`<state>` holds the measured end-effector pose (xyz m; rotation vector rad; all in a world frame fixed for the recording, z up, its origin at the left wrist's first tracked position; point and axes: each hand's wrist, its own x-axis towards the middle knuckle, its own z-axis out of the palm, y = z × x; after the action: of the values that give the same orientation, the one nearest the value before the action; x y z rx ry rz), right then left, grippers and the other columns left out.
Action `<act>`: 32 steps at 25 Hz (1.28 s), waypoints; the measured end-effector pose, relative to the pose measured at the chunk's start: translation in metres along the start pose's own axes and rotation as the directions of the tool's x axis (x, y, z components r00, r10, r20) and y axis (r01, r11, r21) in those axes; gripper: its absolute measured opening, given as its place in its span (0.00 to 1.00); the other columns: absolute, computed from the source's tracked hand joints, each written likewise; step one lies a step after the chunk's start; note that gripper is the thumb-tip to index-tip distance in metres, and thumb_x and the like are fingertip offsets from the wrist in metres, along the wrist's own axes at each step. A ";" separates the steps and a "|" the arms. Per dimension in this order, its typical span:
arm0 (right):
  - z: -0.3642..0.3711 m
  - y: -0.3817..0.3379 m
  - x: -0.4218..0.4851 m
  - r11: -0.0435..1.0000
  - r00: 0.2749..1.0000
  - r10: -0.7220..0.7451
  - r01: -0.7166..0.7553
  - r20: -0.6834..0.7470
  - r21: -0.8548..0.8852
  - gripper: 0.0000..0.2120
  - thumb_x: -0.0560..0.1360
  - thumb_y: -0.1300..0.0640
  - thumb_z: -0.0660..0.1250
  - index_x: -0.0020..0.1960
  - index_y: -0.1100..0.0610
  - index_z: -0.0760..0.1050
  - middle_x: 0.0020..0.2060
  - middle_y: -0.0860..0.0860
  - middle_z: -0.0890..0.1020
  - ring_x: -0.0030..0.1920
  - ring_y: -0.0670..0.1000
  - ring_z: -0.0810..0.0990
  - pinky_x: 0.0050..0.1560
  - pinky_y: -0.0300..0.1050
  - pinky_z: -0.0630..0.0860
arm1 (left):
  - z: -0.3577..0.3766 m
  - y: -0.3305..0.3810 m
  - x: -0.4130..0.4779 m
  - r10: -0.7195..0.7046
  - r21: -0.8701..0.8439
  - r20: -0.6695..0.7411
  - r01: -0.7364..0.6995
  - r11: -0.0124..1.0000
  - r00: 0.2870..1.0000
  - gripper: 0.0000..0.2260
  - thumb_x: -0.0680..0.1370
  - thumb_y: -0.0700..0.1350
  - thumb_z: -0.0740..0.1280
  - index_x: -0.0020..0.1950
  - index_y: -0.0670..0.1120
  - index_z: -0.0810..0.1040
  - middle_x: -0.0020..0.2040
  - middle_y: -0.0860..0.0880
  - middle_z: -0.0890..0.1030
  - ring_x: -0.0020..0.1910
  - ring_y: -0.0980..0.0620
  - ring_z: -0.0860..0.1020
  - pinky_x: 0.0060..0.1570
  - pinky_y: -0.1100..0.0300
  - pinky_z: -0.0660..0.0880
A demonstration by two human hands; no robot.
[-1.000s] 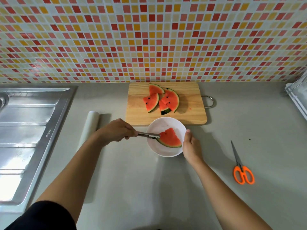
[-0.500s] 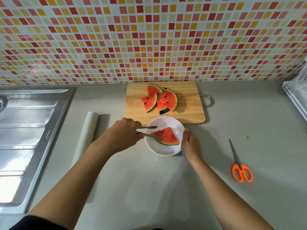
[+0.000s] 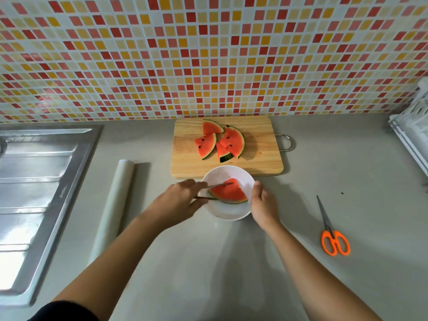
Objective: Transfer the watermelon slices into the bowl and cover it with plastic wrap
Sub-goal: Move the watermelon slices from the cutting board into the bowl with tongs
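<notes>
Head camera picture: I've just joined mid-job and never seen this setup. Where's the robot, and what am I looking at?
There is no robot: a person wears one camera on the head, looking down at their bare hands. The left hand grips metal tongs spread around a watermelon slice in the bowl, which the right hand holds at its side. Behind, more slices lie on a cutting board. A plastic wrap roll lies left, orange scissors right, a sink far left.

Most of tongs under left hand
</notes>
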<state>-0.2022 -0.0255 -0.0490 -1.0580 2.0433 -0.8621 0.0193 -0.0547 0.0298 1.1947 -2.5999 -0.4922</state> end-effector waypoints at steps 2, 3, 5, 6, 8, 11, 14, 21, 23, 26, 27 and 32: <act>-0.002 0.000 0.001 1.000 1.000 0.005 -0.005 -0.003 0.005 0.19 0.80 0.49 0.47 0.39 0.55 0.70 0.33 0.50 0.74 0.38 0.53 0.72 0.41 0.44 0.64 | -0.014 -0.014 0.008 -0.014 -0.064 -0.202 0.001 0.998 0.979 0.16 0.74 0.44 0.71 0.60 0.41 0.78 0.42 0.42 0.81 0.39 0.41 0.81 0.39 0.49 0.79; -0.003 0.000 0.000 1.000 1.000 0.003 -0.003 -0.001 0.003 0.19 0.80 0.49 0.47 0.39 0.55 0.70 0.33 0.50 0.74 0.38 0.53 0.72 0.40 0.44 0.65 | -0.019 -0.020 0.015 -0.031 -0.031 -0.282 0.023 0.999 0.959 0.16 0.73 0.43 0.71 0.59 0.40 0.78 0.41 0.41 0.81 0.37 0.41 0.81 0.37 0.49 0.79; -0.005 0.000 0.001 1.000 1.000 0.000 0.000 0.004 -0.010 0.20 0.80 0.49 0.47 0.37 0.56 0.69 0.32 0.50 0.74 0.37 0.54 0.73 0.39 0.45 0.65 | -0.022 -0.030 0.035 -0.032 0.082 -0.347 0.064 0.995 0.937 0.16 0.74 0.42 0.71 0.60 0.39 0.77 0.39 0.40 0.80 0.35 0.39 0.79 0.35 0.48 0.78; -0.006 0.000 0.001 1.000 1.000 0.002 -0.002 0.004 -0.017 0.20 0.80 0.49 0.47 0.36 0.56 0.68 0.31 0.50 0.74 0.37 0.54 0.73 0.39 0.45 0.64 | -0.020 -0.033 0.045 -0.003 0.140 -0.332 0.052 0.989 0.943 0.17 0.74 0.42 0.71 0.61 0.38 0.77 0.40 0.39 0.80 0.36 0.38 0.79 0.35 0.48 0.78; -0.007 0.001 0.001 1.000 1.000 0.000 0.000 0.001 -0.024 0.20 0.80 0.50 0.47 0.34 0.56 0.66 0.30 0.49 0.73 0.36 0.55 0.72 0.38 0.46 0.64 | -0.014 -0.037 0.063 0.097 0.252 -0.267 -0.027 0.967 0.959 0.17 0.73 0.41 0.72 0.60 0.37 0.77 0.40 0.37 0.80 0.37 0.36 0.79 0.32 0.48 0.78; -0.007 0.002 -0.001 1.000 1.000 -0.017 0.016 -0.009 -0.021 0.20 0.81 0.51 0.48 0.32 0.55 0.65 0.29 0.49 0.72 0.35 0.55 0.72 0.36 0.46 0.63 | 0.001 -0.044 0.078 0.283 0.401 -0.199 -0.185 0.897 0.938 0.18 0.69 0.39 0.75 0.57 0.37 0.79 0.36 0.39 0.79 0.33 0.38 0.79 0.24 0.52 0.75; -0.007 0.004 0.000 1.000 1.000 -0.013 0.013 -0.009 -0.012 0.20 0.80 0.50 0.48 0.33 0.56 0.66 0.29 0.51 0.74 0.35 0.54 0.73 0.36 0.46 0.64 | 0.019 -0.052 0.085 0.389 0.497 -0.195 -0.251 0.831 0.901 0.17 0.71 0.40 0.74 0.58 0.37 0.79 0.36 0.41 0.78 0.32 0.41 0.79 0.23 0.54 0.75; -0.007 0.005 0.000 1.000 1.000 -0.009 0.009 -0.009 -0.008 0.21 0.80 0.50 0.49 0.38 0.60 0.71 0.30 0.48 0.74 0.33 0.49 0.73 0.36 0.45 0.63 | 0.040 -0.058 0.096 0.465 0.590 -0.263 -0.240 0.770 0.845 0.13 0.73 0.41 0.72 0.56 0.38 0.80 0.36 0.42 0.78 0.31 0.45 0.78 0.25 0.55 0.76; -0.007 0.005 0.000 1.000 1.000 -0.013 0.013 -0.012 -0.013 0.21 0.80 0.50 0.49 0.40 0.61 0.72 0.30 0.48 0.74 0.34 0.53 0.73 0.37 0.46 0.64 | 0.039 -0.059 0.096 0.467 0.593 -0.290 -0.226 0.773 0.836 0.13 0.73 0.41 0.72 0.55 0.38 0.81 0.35 0.43 0.77 0.30 0.45 0.77 0.25 0.55 0.75; -0.008 0.004 -0.002 1.000 1.000 -0.016 0.016 -0.009 0.001 0.21 0.80 0.50 0.48 0.40 0.62 0.72 0.31 0.50 0.74 0.36 0.54 0.73 0.38 0.46 0.65 | 0.035 -0.059 0.095 0.453 0.562 -0.351 -0.203 0.802 0.820 0.11 0.74 0.41 0.71 0.54 0.38 0.81 0.34 0.43 0.77 0.29 0.44 0.76 0.25 0.55 0.75; -0.008 0.004 -0.002 1.000 1.000 -0.016 0.016 -0.008 0.003 0.21 0.80 0.50 0.48 0.40 0.62 0.72 0.31 0.51 0.75 0.37 0.55 0.74 0.38 0.46 0.66 | 0.033 -0.059 0.095 0.435 0.536 -0.384 -0.186 0.823 0.815 0.10 0.75 0.42 0.70 0.53 0.37 0.81 0.33 0.43 0.77 0.29 0.44 0.77 0.25 0.55 0.75; -0.008 0.001 -0.004 1.000 1.000 -0.002 0.002 -0.004 0.020 0.21 0.81 0.50 0.48 0.38 0.61 0.70 0.32 0.52 0.75 0.38 0.57 0.75 0.39 0.47 0.67 | 0.021 -0.046 0.098 0.054 0.089 -0.558 -0.005 0.996 0.828 0.09 0.75 0.39 0.68 0.53 0.36 0.80 0.37 0.38 0.80 0.33 0.39 0.78 0.31 0.54 0.75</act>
<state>-0.2076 -0.0197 -0.0442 -1.0484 2.0335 -0.8842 -0.0192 -0.1538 -0.0007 1.1111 -2.1344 -0.0048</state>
